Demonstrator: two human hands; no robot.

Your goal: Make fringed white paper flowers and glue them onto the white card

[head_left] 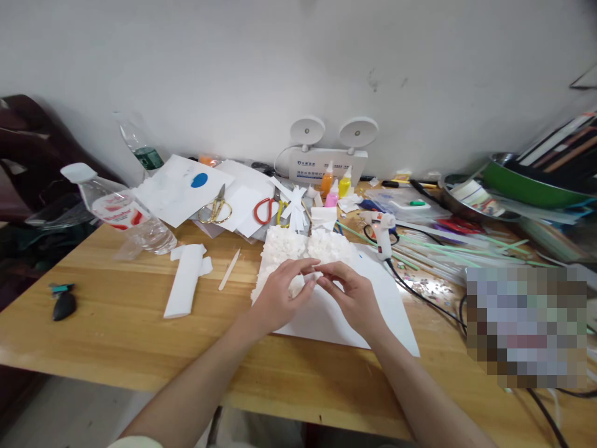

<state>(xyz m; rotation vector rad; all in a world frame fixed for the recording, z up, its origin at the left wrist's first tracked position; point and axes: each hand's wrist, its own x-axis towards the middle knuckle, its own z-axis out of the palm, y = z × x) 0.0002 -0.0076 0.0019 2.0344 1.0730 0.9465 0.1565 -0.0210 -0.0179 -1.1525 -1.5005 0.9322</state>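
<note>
My left hand (282, 295) and my right hand (349, 295) meet over a white sheet (392, 311) on the table. Between their fingertips they pinch a small white piece of paper (318, 275), largely covered by the fingers. Fluffy white crumpled paper bits (282, 246) cover the upper left part of the sheet, right behind my hands. A folded white paper strip (183, 283) and a wooden craft stick (229, 269) lie to the left of my left hand. Beyond my right hand stands a white glue gun (382, 233) with its black cord.
Gold scissors (217, 210) and red-handled scissors (264, 211) lie on papers at the back. Small paint bottles (328, 180) stand before an emergency light (326, 165). A plastic water bottle (125, 214) leans at left; glue sticks (433, 252) are scattered at right.
</note>
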